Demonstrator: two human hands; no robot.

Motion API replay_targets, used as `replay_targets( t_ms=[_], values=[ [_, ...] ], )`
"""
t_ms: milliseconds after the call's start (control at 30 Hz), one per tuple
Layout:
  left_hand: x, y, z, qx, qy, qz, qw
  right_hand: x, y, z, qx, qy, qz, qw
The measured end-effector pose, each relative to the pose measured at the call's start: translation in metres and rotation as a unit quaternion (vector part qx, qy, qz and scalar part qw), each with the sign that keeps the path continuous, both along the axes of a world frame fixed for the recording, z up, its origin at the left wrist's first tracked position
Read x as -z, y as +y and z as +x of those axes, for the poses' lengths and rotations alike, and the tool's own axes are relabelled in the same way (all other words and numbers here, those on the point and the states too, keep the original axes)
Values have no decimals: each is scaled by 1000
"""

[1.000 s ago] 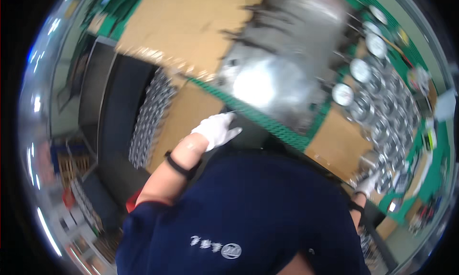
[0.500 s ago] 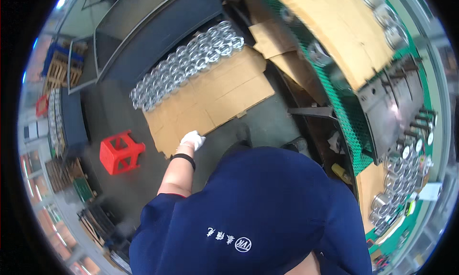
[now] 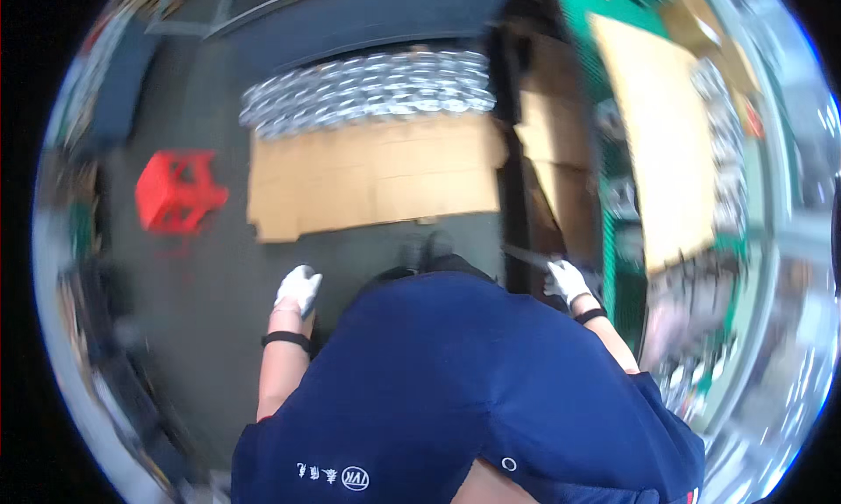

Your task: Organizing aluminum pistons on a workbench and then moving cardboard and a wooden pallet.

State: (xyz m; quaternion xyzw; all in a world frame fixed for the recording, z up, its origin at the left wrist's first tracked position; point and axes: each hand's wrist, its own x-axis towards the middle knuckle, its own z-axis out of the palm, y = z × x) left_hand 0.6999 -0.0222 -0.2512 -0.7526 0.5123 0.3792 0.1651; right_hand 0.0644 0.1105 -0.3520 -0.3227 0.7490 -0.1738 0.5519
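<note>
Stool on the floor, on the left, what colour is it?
The stool is red, best seen in the head view.

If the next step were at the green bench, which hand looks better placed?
Probably the right hand: it is beside the green bench, while the left hand is farther off, over the dark floor. Neither visibly holds anything.
</note>
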Motion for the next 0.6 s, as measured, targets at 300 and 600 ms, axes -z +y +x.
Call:
replay_targets(
  t_ms=[300, 600],
  values=[
    [-61, 123, 69, -174, -68, 84, 979, 48, -129, 84, 72, -105, 187, 974],
    [2, 84, 172, -100, 17, 78, 992, -8, -170, 216, -7, -42, 51, 998]
  ],
)
